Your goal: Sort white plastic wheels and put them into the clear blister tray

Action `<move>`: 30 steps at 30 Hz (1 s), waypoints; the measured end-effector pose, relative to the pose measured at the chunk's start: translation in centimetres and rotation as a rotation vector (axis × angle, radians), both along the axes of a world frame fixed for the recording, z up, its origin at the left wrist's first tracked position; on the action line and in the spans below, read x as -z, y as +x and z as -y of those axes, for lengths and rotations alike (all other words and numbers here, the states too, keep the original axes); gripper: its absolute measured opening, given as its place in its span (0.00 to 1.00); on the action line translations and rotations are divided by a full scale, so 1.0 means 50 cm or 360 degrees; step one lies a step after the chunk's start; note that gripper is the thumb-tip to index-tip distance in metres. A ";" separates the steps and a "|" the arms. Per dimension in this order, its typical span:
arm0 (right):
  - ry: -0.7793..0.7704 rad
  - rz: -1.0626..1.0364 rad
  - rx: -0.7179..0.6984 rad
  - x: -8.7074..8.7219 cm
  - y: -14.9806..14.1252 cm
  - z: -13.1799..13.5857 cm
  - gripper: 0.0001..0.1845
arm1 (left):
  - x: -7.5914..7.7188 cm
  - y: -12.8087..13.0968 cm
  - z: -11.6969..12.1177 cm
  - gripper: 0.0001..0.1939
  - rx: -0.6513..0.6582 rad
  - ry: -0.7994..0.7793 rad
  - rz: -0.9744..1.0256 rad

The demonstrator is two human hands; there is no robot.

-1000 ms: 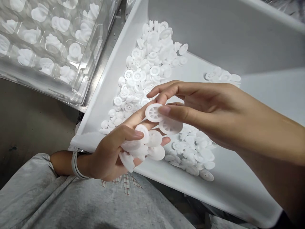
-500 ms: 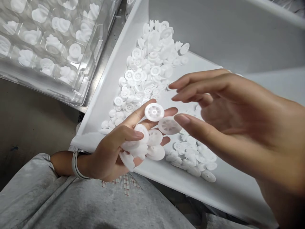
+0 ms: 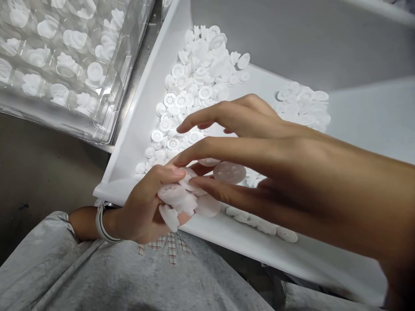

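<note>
at lower centre, the left hand (image 3: 140,209) cradles white discs (image 3: 177,197); the right hand (image 3: 275,149) bends over them, grip unclear. apparent piece-by-piece handling calls for a light pinch.

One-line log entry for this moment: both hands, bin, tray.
left hand: holding white parts; right hand: open over them; bin: loose parts heaped; tray: pieces in rows

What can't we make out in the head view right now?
All in the head view:
- How many white discs the left hand holds: they overlap, and the right hand covers some.
- Whether the right thumb grips a disc or only passes over it: contact hidden.
- Most of the near pile: behind the right hand and forearm.
- Full extent of the clear tray: cut by top and left edges.
</note>
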State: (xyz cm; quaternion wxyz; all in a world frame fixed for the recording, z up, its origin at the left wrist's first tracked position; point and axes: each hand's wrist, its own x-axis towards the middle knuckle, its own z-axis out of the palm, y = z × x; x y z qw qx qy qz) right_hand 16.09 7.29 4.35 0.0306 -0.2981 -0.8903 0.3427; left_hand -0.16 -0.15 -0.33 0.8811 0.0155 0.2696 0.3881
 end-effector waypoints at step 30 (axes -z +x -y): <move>-0.0606 -0.0063 0.0214 0.018 0.003 -0.057 0.07 | 0.002 0.008 -0.004 0.32 -0.0080 0.0003 0.0133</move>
